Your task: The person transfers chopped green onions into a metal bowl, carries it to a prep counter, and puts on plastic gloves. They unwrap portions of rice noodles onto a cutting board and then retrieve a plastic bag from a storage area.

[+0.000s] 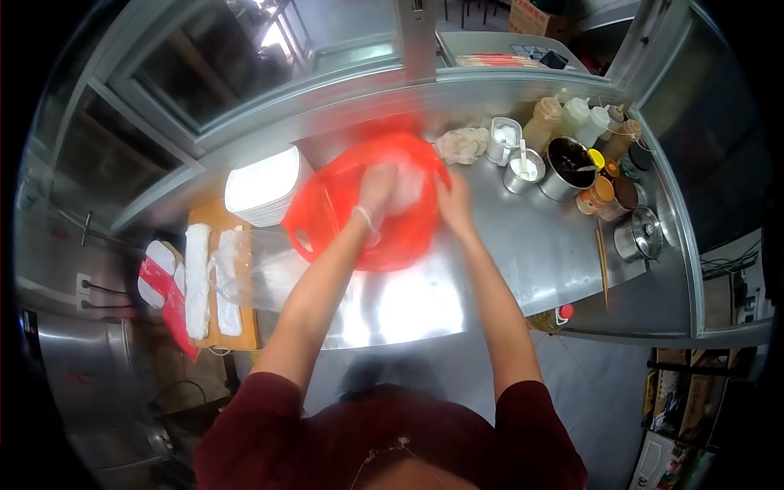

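A red plastic bag [327, 196] lies spread open on the steel counter [400, 306], with something whitish inside that is blurred. My left hand [377, 189] reaches into the bag beside that whitish content; its fingers are smeared by motion. At the bag's right edge is my right hand [454, 200], touching the rim, its fingers partly hidden and blurred. A clear plastic bag [273, 253] lies on the counter left of my left forearm.
White trays [265, 188] are stacked at the left, by a wooden board [249, 322] bearing two long white pieces. A crumpled cloth [462, 146], a dark sauce pot [563, 189], squeeze bottles [543, 122] and a lidded pot [637, 237] stand right. Window frames border the counter's back.
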`<action>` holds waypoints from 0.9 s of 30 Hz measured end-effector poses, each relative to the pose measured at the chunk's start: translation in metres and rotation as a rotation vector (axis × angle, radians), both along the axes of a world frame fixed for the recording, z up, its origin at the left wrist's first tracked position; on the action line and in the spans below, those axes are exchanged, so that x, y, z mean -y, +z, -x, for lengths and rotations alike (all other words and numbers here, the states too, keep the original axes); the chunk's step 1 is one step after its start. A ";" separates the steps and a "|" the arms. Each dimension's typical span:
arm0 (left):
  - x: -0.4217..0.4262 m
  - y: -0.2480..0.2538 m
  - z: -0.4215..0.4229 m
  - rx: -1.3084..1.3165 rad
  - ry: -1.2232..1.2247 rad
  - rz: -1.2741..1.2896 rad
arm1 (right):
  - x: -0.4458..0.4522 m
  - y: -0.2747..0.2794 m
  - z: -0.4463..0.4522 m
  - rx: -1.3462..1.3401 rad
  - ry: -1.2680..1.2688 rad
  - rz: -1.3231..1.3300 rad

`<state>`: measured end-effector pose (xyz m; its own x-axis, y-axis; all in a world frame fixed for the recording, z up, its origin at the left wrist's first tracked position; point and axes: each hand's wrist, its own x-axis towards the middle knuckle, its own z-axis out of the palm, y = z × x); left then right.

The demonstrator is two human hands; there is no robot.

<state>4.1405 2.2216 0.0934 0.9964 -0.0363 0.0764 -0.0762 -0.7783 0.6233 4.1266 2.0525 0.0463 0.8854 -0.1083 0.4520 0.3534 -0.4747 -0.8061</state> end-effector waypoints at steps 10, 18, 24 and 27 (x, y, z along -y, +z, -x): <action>0.030 0.151 0.148 -0.097 -0.406 0.391 | 0.062 -0.038 0.116 -0.168 0.054 -0.516; 0.014 0.144 0.329 -0.143 -1.078 0.637 | 0.082 -0.100 0.326 -0.290 -0.450 -0.606; -0.005 0.115 0.459 -0.491 -1.299 0.467 | 0.112 -0.185 0.603 -0.431 -1.268 -0.603; -0.012 0.074 0.507 -0.593 -1.289 0.322 | 0.108 -0.209 0.741 -0.632 -1.570 -0.612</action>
